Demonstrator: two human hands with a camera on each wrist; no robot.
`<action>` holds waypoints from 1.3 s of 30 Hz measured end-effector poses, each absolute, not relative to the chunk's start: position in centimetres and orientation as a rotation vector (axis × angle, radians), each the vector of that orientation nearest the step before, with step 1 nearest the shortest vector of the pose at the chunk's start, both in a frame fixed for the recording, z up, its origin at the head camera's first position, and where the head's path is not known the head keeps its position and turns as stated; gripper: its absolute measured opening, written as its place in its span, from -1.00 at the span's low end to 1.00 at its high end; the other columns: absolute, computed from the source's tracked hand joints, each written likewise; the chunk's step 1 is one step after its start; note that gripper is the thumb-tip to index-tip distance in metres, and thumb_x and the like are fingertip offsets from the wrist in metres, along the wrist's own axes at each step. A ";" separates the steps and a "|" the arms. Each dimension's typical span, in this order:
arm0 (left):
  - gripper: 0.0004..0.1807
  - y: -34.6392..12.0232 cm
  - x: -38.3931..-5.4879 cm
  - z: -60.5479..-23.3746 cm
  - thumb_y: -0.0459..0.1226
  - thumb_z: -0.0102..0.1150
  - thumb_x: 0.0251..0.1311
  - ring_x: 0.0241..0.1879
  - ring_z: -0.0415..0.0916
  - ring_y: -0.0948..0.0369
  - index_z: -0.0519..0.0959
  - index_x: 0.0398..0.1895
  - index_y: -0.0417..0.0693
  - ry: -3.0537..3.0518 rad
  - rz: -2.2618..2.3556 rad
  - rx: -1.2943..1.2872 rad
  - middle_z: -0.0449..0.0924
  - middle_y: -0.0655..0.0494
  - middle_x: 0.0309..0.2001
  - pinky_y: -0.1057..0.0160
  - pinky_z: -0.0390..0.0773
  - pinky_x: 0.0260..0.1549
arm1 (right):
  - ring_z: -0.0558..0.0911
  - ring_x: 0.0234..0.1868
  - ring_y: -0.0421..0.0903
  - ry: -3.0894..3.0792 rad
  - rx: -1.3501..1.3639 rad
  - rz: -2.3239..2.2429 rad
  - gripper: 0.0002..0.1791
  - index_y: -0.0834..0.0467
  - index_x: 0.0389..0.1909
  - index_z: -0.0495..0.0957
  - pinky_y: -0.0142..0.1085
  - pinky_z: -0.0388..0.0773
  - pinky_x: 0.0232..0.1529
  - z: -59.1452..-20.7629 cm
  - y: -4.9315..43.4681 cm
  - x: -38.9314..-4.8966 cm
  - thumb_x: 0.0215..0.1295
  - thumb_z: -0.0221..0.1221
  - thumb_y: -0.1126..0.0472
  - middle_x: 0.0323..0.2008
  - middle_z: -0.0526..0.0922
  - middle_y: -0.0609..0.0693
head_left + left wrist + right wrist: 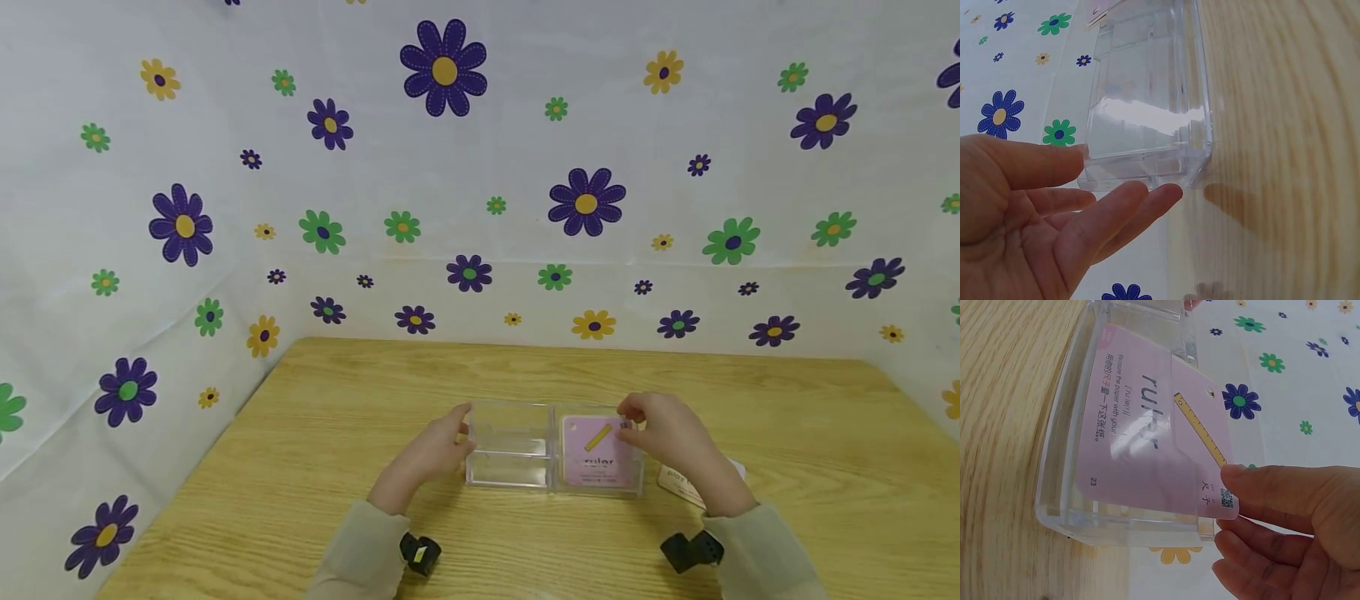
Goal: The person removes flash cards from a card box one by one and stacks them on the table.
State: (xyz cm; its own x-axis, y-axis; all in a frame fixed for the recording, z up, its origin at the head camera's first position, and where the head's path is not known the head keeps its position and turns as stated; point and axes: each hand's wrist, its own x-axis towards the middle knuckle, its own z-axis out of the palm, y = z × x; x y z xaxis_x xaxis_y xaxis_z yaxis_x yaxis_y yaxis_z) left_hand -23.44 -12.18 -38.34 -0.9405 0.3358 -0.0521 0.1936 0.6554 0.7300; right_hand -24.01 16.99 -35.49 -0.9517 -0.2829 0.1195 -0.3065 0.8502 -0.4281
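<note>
Case (pixel 510 475), wrist (pixel 726 490) partly covering pale card (pixel 677 482), backdrop (pixel 510 142)

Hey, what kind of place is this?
Probably a tabletop recording setup: flower-print sheeting stands behind and beside a wooden table, and small black devices sit at both wrists.

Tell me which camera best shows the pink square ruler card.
The right wrist view: the pink square ruler card is close, most print readable. The head view shows it small, fine print blurred; the left wrist view catches only a pink edge.
</note>
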 end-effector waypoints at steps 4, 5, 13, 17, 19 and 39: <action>-0.42 -12.2 -23.5 -38.2 -0.45 -0.06 0.20 -0.55 0.38 0.21 0.01 0.26 -0.40 2.695 1.151 0.428 0.33 -0.35 0.03 0.30 0.38 -0.60 | 0.50 -0.30 -0.02 -2.965 0.472 0.698 -0.75 0.28 -0.29 0.55 -0.13 0.46 -0.26 -35.4 16.9 -24.1 -0.02 0.28 0.27 -0.36 0.57 0.05; -0.42 -12.2 -23.5 -38.2 -0.45 -0.06 0.20 -0.55 0.38 0.22 0.01 0.26 -0.39 2.698 1.148 0.427 0.34 -0.35 0.03 0.30 0.38 -0.60 | 0.50 -0.30 -0.02 -2.963 0.470 0.697 -0.75 0.28 -0.29 0.55 -0.13 0.46 -0.26 -35.3 16.9 -24.1 -0.02 0.28 0.28 -0.36 0.57 0.05; -0.41 -12.3 -23.5 -38.1 -0.44 -0.06 0.20 -0.54 0.41 0.18 0.01 0.26 -0.39 2.707 1.138 0.429 0.34 -0.34 0.02 0.30 0.40 -0.59 | 0.50 -0.31 -0.04 -2.965 0.466 0.707 -0.76 0.27 -0.29 0.56 -0.13 0.46 -0.25 -35.2 16.8 -24.1 -0.02 0.28 0.28 -0.37 0.57 0.04; -0.41 -12.3 -23.4 -38.2 -0.44 -0.05 0.19 -0.49 0.41 0.18 0.02 0.25 -0.41 2.715 1.126 0.437 0.35 -0.34 0.00 0.28 0.43 -0.55 | 0.50 -0.32 -0.05 -2.961 0.472 0.716 -0.78 0.27 -0.31 0.56 -0.14 0.46 -0.26 -35.4 16.9 -24.0 -0.01 0.28 0.28 -0.39 0.56 0.02; -0.41 -12.2 -23.3 -38.3 -0.45 -0.05 0.19 -0.47 0.41 0.19 0.02 0.25 -0.42 2.713 1.121 0.446 0.35 -0.34 0.00 0.27 0.44 -0.54 | 0.50 -0.33 -0.05 -2.958 0.472 0.725 -0.80 0.27 -0.32 0.57 -0.14 0.46 -0.27 -35.6 17.0 -23.9 -0.01 0.27 0.29 -0.40 0.56 0.02; -0.41 -12.4 -23.2 -38.1 -0.45 -0.03 0.18 -0.47 0.41 0.18 0.03 0.25 -0.42 2.713 1.130 0.452 0.35 -0.36 -0.01 0.28 0.43 -0.56 | 0.50 -0.32 -0.06 -2.948 0.442 0.737 -0.80 0.26 -0.31 0.56 -0.15 0.47 -0.27 -36.0 16.8 -24.2 0.00 0.27 0.30 -0.38 0.56 0.02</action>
State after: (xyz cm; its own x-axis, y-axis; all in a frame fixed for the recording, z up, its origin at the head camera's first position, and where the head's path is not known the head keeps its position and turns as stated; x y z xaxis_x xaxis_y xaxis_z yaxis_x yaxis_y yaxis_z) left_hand -23.21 -12.37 -38.13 -0.9400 0.3390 -0.0375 0.2121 0.6671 0.7141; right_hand -24.22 16.79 -35.98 -0.9561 -0.2590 0.1373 -0.2932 0.8434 -0.4503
